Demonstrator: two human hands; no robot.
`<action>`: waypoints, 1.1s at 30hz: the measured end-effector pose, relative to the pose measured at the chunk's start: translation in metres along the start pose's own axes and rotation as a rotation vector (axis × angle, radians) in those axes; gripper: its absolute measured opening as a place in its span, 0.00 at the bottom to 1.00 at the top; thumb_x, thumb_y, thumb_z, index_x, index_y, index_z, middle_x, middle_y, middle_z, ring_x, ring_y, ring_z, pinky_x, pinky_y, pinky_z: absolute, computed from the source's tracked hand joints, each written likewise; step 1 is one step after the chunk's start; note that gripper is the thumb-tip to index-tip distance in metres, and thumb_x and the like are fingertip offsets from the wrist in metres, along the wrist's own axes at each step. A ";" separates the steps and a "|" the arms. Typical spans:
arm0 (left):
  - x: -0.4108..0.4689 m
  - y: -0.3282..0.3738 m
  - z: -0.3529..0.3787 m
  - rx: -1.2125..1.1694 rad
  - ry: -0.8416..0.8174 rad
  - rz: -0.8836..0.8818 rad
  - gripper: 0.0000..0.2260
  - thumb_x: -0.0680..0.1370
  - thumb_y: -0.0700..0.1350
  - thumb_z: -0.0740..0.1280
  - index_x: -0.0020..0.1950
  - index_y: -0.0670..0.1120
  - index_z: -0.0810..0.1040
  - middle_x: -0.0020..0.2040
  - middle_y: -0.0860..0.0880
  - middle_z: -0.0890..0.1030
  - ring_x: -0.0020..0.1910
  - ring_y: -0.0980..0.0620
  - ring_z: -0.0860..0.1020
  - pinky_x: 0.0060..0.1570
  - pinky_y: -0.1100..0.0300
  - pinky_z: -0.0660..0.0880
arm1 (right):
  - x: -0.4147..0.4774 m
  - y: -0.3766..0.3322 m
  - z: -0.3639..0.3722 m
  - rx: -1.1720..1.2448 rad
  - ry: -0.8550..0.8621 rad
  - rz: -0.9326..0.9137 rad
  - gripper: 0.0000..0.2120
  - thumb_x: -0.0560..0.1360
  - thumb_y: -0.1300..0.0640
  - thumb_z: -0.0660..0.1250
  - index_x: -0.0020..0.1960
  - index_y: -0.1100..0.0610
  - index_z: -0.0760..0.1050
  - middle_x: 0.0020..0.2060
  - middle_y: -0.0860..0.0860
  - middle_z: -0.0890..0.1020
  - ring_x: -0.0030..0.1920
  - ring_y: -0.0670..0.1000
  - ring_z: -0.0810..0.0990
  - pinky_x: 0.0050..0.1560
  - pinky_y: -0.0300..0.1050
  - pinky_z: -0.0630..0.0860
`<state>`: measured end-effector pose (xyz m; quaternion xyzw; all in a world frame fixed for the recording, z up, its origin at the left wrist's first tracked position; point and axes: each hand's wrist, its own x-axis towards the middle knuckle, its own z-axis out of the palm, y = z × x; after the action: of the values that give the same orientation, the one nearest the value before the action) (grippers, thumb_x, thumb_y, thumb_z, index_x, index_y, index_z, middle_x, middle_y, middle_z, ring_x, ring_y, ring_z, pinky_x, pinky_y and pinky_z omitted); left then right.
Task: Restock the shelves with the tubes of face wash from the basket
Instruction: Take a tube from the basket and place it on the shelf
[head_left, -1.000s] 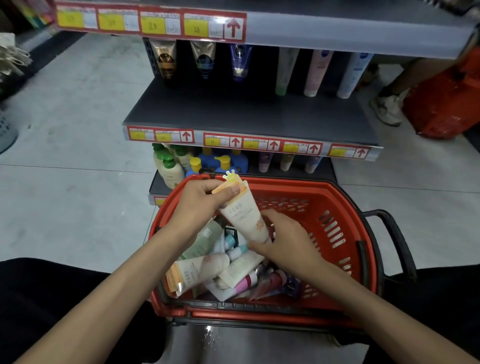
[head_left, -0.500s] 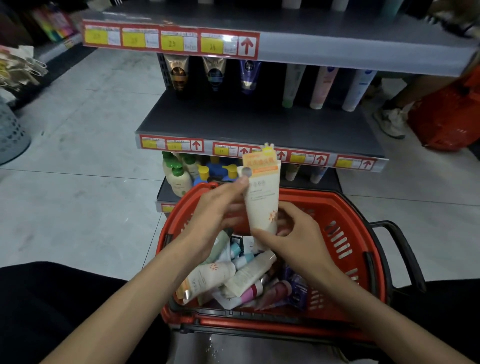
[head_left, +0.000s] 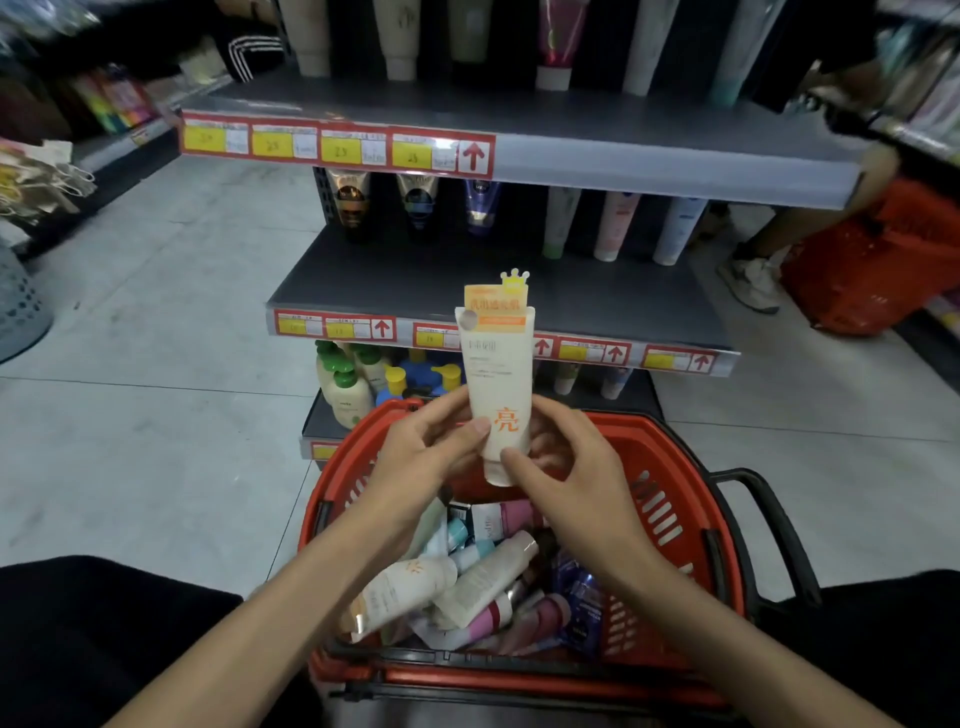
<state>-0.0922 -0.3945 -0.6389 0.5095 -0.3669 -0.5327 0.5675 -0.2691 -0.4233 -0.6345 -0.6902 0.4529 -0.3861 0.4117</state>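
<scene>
A cream face wash tube (head_left: 500, 374) with an orange crown label stands upright, cap down, above the red basket (head_left: 675, 467). My left hand (head_left: 431, 452) pinches its lower left side and my right hand (head_left: 561, 462) grips its lower right side near the cap. Several more tubes (head_left: 467, 587) lie jumbled in the basket. Ahead, the grey middle shelf (head_left: 415, 280) carries a row of tubes at its back (head_left: 613, 223). The upper shelf (head_left: 623, 130) also holds standing tubes.
Green-capped pump bottles (head_left: 345, 384) and blue and yellow bottles stand on the bottom shelf behind the basket. A second red basket (head_left: 872, 260) and another person's shoe (head_left: 748, 283) are at the right. A grey bin (head_left: 21, 306) stands at the left on the tiled floor.
The tube has been lifted out of the basket and turned upright. Both hands rose with it toward the middle shelf, and the view tilted up.
</scene>
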 end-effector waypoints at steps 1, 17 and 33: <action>0.001 0.004 0.000 -0.004 0.014 0.020 0.18 0.82 0.37 0.70 0.72 0.47 0.79 0.63 0.47 0.86 0.64 0.46 0.84 0.65 0.47 0.80 | 0.003 -0.004 -0.001 0.020 -0.001 -0.007 0.27 0.76 0.57 0.76 0.74 0.46 0.74 0.56 0.43 0.80 0.54 0.45 0.82 0.53 0.43 0.82; 0.028 0.147 -0.037 0.069 0.246 0.430 0.18 0.72 0.41 0.81 0.60 0.46 0.84 0.54 0.49 0.88 0.55 0.50 0.87 0.53 0.51 0.84 | 0.099 -0.135 0.026 0.197 -0.007 -0.216 0.20 0.76 0.61 0.76 0.66 0.49 0.77 0.56 0.45 0.85 0.56 0.43 0.84 0.58 0.47 0.83; 0.144 0.279 -0.114 0.154 0.348 0.509 0.17 0.71 0.38 0.83 0.56 0.45 0.82 0.51 0.50 0.87 0.53 0.50 0.87 0.48 0.49 0.86 | 0.265 -0.239 0.083 0.026 -0.010 -0.313 0.20 0.73 0.59 0.77 0.63 0.50 0.79 0.49 0.41 0.84 0.48 0.40 0.83 0.46 0.35 0.82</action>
<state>0.1055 -0.5383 -0.4106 0.5264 -0.4192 -0.2492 0.6965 -0.0434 -0.5947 -0.4024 -0.7489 0.3327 -0.4480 0.3575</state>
